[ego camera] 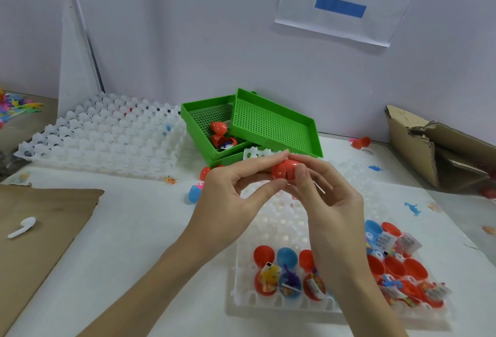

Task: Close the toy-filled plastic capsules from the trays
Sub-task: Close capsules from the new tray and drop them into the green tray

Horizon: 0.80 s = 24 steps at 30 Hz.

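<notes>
Both my hands hold one red capsule (284, 170) above the white tray (279, 229). My left hand (236, 197) pinches it from the left with thumb and fingers. My right hand (322, 197) grips it from the right, fingers curled round it. The tray's near rows hold several open red and blue capsules (288, 275) with toys and paper slips inside. More open capsules (397, 269) fill the tray's right side. Its middle and far cells are empty.
Two stacked green mesh trays (271, 124) stand behind my hands, the lower holding red capsules (220, 132). A large white cell tray (107, 135) lies at the back left. A blue capsule (193, 193) lies loose on the table. Cardboard (40, 224) with an earbud (22, 226) lies left; a torn box (440, 151) stands right.
</notes>
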Available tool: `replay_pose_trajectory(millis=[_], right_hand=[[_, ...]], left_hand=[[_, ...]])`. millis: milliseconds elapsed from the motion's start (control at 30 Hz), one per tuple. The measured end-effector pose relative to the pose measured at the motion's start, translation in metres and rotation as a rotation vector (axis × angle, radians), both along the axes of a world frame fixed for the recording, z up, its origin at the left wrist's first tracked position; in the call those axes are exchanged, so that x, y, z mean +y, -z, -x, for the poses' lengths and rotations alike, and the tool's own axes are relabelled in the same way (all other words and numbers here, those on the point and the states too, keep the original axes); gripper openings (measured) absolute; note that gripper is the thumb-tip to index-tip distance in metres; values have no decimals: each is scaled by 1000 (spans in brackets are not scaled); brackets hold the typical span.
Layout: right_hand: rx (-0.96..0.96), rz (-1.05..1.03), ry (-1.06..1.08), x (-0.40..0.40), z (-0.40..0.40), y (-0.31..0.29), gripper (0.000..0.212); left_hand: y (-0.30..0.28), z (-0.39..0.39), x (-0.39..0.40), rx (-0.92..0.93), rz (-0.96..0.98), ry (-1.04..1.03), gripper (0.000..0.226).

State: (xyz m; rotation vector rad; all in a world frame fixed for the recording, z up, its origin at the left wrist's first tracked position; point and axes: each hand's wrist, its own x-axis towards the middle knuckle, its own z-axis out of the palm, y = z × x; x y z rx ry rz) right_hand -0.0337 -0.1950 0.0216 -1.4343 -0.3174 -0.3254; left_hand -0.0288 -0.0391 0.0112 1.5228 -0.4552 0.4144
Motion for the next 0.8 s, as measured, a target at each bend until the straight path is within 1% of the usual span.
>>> replay_pose_trajectory(millis=[133, 367, 500, 600, 700, 767, 800], right_hand=[[-34, 28, 13, 1, 2, -1, 18], [-47, 32, 49, 2, 1, 1, 20], [-66, 83, 76, 2, 0, 3, 23], [-76, 129, 91, 1, 0, 4, 25], [-68, 170, 60, 6, 1, 4, 30], [-67, 163, 46, 8, 1, 4, 38], [-67, 152, 44, 8, 1, 4, 39]], left_hand=[[0, 0, 1, -2, 33, -48, 42], [-3, 3, 1, -26, -28, -109, 44], [-2, 6, -3, -120, -124, -203, 43], [-2, 7, -5, -144, -149, -241, 43], [-1, 6, -3, -135, -145, -270, 42], [1, 6, -2, -146, -173, -297, 42], [1, 6, -2, -165, -199, -317, 42]])
